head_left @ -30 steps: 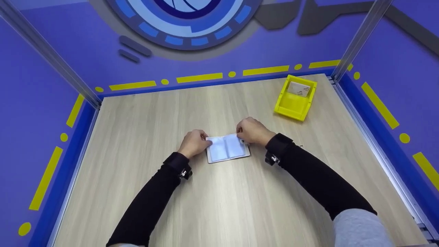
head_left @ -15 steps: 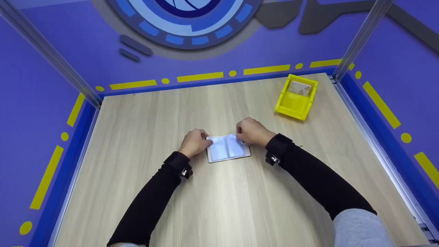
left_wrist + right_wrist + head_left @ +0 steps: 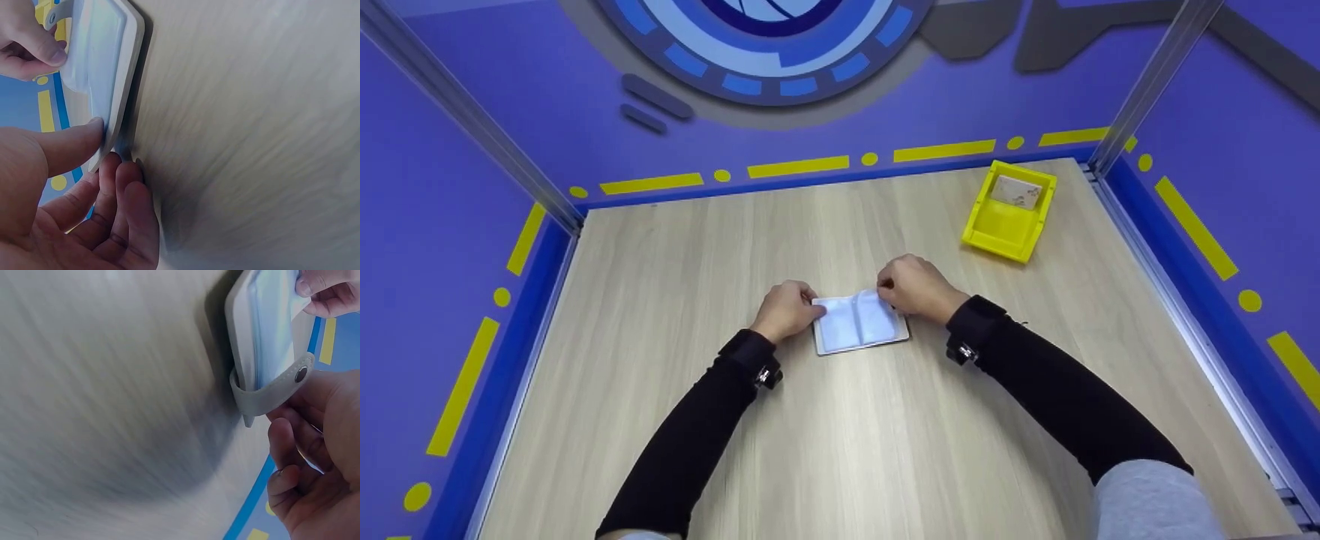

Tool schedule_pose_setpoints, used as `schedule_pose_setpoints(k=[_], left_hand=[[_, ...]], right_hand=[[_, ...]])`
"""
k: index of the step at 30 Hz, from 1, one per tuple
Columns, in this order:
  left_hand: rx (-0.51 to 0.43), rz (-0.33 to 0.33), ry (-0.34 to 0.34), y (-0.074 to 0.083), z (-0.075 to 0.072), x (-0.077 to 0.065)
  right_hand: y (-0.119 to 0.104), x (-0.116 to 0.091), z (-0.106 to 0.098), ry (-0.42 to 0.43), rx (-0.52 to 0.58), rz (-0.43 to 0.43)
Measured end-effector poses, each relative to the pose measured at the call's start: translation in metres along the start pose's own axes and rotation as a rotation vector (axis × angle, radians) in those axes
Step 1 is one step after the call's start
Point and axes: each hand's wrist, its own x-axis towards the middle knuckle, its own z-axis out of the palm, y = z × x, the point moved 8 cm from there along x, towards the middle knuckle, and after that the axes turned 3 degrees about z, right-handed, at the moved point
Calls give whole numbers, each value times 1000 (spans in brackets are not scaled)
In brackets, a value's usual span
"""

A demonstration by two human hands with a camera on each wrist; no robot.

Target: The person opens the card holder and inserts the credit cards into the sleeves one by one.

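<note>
An open card holder [image 3: 840, 326] with clear plastic sleeves lies at the middle of the table. My left hand [image 3: 784, 312] pinches its left edge, the thumb on top and fingertips underneath, as the left wrist view shows. At the far right corner, my right hand [image 3: 916, 286] pinches the edge of the clear sleeves [image 3: 104, 53], which bow up from the cover there. A pale strap [image 3: 267, 398] with a metal snap wraps past the cover's edge, close to the right hand's fingers in the right wrist view.
A yellow bin [image 3: 999, 226] stands at the back right of the wooden table [image 3: 697, 255], with a pale printed card [image 3: 1017, 193] leaning inside it. Blue-purple panels [image 3: 510, 127] wall the table at the back and sides.
My right hand has shifted very slightly up and the sleeves under its fingers bow up a little more. The left hand keeps its place on the card holder.
</note>
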Motion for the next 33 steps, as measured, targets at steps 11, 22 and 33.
schedule_pose_setpoints(k=[11, 22, 33], left_hand=[[-7, 23, -1, -15, 8, 13], [7, 11, 13, -32, 17, 26], [-39, 11, -4, -29, 14, 23]], right_hand=[[8, 5, 5, -81, 195, 157], [10, 3, 10, -250, 310, 319], [-4, 7, 8, -210, 400, 309]])
